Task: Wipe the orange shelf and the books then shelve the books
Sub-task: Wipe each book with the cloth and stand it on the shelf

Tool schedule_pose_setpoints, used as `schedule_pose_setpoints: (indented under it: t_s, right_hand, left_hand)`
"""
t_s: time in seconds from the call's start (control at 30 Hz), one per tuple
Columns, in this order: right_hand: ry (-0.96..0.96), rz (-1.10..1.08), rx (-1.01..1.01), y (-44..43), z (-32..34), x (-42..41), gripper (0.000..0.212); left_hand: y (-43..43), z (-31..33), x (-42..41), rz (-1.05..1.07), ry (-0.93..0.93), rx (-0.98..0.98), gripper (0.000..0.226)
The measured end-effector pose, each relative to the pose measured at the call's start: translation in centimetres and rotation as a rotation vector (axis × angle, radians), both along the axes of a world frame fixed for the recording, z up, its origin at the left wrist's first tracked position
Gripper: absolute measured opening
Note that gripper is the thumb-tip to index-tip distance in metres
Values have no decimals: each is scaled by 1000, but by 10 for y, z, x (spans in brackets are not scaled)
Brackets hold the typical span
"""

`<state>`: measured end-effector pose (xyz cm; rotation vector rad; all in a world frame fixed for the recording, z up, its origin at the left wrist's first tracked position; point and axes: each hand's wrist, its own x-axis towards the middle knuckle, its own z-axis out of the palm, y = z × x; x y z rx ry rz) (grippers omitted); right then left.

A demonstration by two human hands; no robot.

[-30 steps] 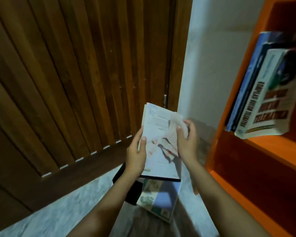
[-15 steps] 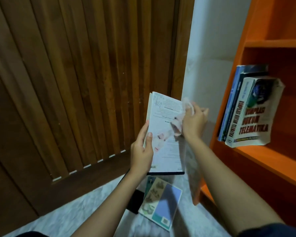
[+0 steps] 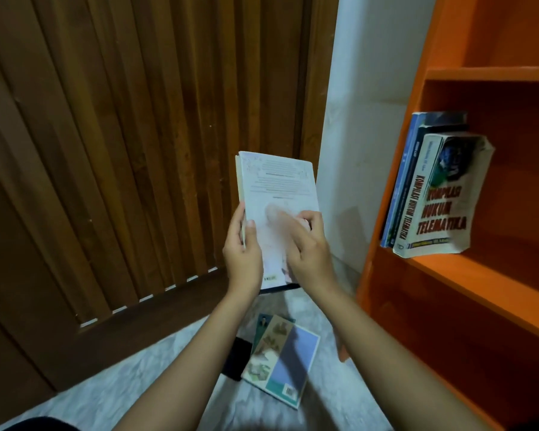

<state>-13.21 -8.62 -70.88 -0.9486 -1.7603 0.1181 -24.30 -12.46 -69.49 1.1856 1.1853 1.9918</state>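
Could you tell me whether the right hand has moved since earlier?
Yes: against the shelved books, the right hand moved down and left, to the middle of the held book.

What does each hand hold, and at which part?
Left hand grips the book by its lower left edge. Right hand rests on the book; its hold is blurred.

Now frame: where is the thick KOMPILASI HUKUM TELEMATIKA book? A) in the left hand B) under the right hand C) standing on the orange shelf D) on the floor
C: the KOMPILASI HUKUM TELEMATIKA book stands on the orange shelf beside blue-spined books; the left hand holds a different, white book, with the right hand pressing a cloth on it.
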Motion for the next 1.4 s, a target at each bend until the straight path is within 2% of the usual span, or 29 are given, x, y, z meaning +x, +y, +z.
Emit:
schedule_pose_setpoints:
  t_s: [0.03,0.13,0.2,0.37,0.47,0.53,0.67,0.8,0.9,1.0,1.1,1.23,1.4]
  right_hand:
    - [7,-17,-24,0,-1,9,29]
    - [260,-232,-261,2,-2,30,24]
    - [273,-215,-279,-8,-3,21,32]
    - [-176,2,53,-52,-34,-2,29]
    - [-311,79,194,-56,-55,18,34]
    - [-329,54,226,-51,-58,34,40]
    - [-103,-154,55,-39,-41,47,25]
    - [138,-237,-222,-23,-18,56,26]
    - [298,-104,-346,-11,-4,65,25]
    - [492,181,-508,-8,3,71,28]
    - [667,505,-733,-9,5,76,51]
    - [639,629,-842,-7,-3,78,78]
    - [777,662,-763,-18,-7,70,59]
  left_hand:
    - [0,1,-1,10,-23,-13,33]
    - [1,4,-3,38,-68,-60,30]
    - [4,3,0,29,-109,-73,30]
    - [11,-4,-2,10,-300,-120,36]
    - [15,-8,-10,3,-394,-155,36]
    - [15,-10,-14,13,-441,-167,34]
    - [14,-11,-16,-12,-458,-191,34]
    - [12,-8,-18,-61,-419,-185,31]
    - [8,-10,-19,-100,-390,-167,33]
    - [4,-7,-19,-148,-352,-134,37]
    - [2,1,-19,-204,-298,-76,37]
    - [5,5,-22,-301,-255,-52,37]
    - [10,7,-21,-336,-217,-73,38]
